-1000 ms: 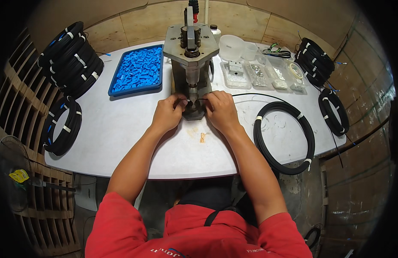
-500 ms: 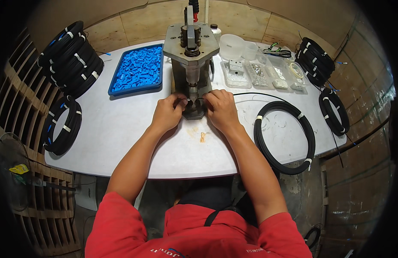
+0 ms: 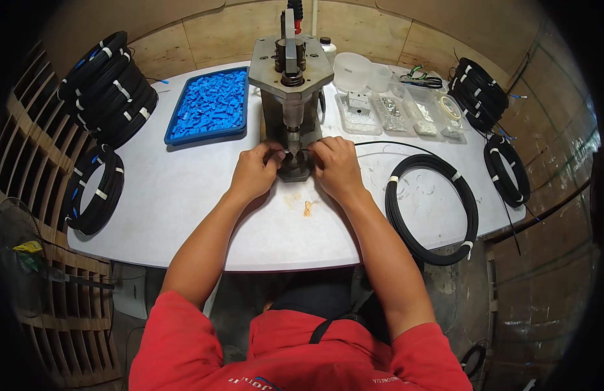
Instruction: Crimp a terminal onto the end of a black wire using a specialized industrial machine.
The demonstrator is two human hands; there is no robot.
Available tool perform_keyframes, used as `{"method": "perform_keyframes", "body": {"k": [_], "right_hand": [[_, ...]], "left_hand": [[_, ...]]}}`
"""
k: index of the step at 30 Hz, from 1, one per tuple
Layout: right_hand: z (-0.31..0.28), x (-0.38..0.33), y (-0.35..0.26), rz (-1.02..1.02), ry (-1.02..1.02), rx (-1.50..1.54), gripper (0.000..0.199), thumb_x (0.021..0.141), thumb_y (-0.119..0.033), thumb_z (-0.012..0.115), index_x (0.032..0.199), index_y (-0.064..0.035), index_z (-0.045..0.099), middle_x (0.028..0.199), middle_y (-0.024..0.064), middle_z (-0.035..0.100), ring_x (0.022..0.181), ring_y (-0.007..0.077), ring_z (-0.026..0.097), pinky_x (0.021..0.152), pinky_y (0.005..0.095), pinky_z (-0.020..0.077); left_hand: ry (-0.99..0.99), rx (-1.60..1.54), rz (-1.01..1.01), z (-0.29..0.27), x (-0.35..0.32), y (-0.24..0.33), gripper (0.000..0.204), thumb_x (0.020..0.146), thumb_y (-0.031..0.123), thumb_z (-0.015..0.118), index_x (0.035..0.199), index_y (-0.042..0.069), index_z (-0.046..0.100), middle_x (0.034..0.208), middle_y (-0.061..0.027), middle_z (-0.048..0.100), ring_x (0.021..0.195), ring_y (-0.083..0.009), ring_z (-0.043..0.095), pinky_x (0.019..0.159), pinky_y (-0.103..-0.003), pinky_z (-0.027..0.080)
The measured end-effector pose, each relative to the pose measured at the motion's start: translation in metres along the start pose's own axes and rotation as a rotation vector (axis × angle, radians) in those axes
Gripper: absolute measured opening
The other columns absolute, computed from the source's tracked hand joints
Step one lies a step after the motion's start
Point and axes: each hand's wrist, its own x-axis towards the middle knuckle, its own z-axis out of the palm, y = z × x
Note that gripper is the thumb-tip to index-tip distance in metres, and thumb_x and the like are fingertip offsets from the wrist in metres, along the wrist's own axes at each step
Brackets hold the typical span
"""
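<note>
Overhead, the head view shows a white rounded surface (image 3: 184, 195) set against plywood wall panels, with a slatted wooden frame at nine o'clock. One metal press (image 3: 291, 85) stands at twelve o'clock. Both the left hand (image 3: 253, 173) and right hand (image 3: 336, 166) pinch a thin black cable (image 3: 380, 144) at the press base, fingers closed on it. One blue tray (image 3: 210, 104) of blue pieces sits at eleven o'clock. One large cable coil (image 3: 432, 208) lies at three o'clock; four smaller bundles of coils ring the edges.
</note>
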Motion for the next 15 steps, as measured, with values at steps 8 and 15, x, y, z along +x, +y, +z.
{"method": "perform_keyframes", "body": {"k": [8, 15], "right_hand": [[-0.0004, 0.0005, 0.0003, 0.002, -0.008, 0.018, 0.022, 0.075, -0.003, 0.069, 0.097, -0.0093, 0.069, 0.094, 0.0072, 0.065, 0.094, 0.0291, 0.061, 0.088, 0.0415, 0.0457], [-0.0014, 0.0001, -0.0004, 0.016, -0.026, 0.025, 0.024, 0.076, -0.003, 0.070, 0.099, -0.0090, 0.070, 0.096, 0.0074, 0.065, 0.095, 0.0293, 0.061, 0.088, 0.0412, 0.0472]], "left_hand": [[0.012, 0.008, 0.007, -0.0002, -0.0006, 0.0014, 0.021, 0.096, 0.015, 0.066, 0.110, 0.001, 0.074, 0.083, -0.0172, 0.076, 0.076, -0.0249, 0.075, 0.073, -0.036, 0.057], [0.014, -0.006, 0.017, 0.0004, -0.0003, -0.0003, 0.021, 0.096, 0.015, 0.066, 0.110, 0.001, 0.073, 0.082, -0.0174, 0.075, 0.075, -0.0252, 0.075, 0.073, -0.036, 0.057]]}}
